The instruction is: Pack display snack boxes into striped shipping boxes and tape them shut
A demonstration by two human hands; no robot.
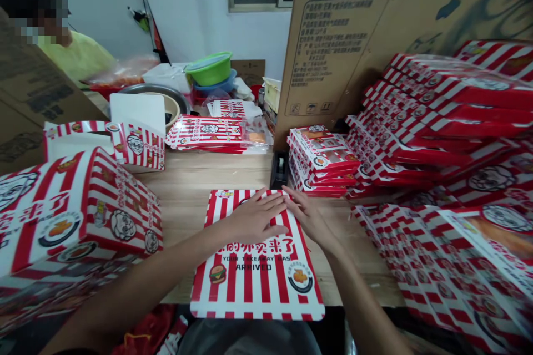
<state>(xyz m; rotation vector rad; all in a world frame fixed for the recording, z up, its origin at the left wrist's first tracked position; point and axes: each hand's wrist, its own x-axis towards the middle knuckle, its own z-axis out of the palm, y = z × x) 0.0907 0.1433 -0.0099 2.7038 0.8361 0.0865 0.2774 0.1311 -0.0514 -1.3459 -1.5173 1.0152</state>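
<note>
A flat red-and-white striped takeaway box [255,294] lies on the wooden table before me, its near edge reaching past the table's front edge. My left hand [259,217] rests flat on its upper part, fingers stretched out toward the right and covering some of the print. At the box's upper right edge is my right hand [310,217], with its fingers extended and its fingertips close to those of the left. Whether the right fingers press on the edge I cannot tell. Just beyond the hands stands a black tape dispenser [279,169].
Tall piles of striped boxes [449,105] fill the right side, beside a low stack [322,150]. Larger striped boxes [120,211] stand at left. Striped packets [208,132], a green basin [210,68] and a big carton [333,50] are behind. A person in yellow [77,55] is at far left.
</note>
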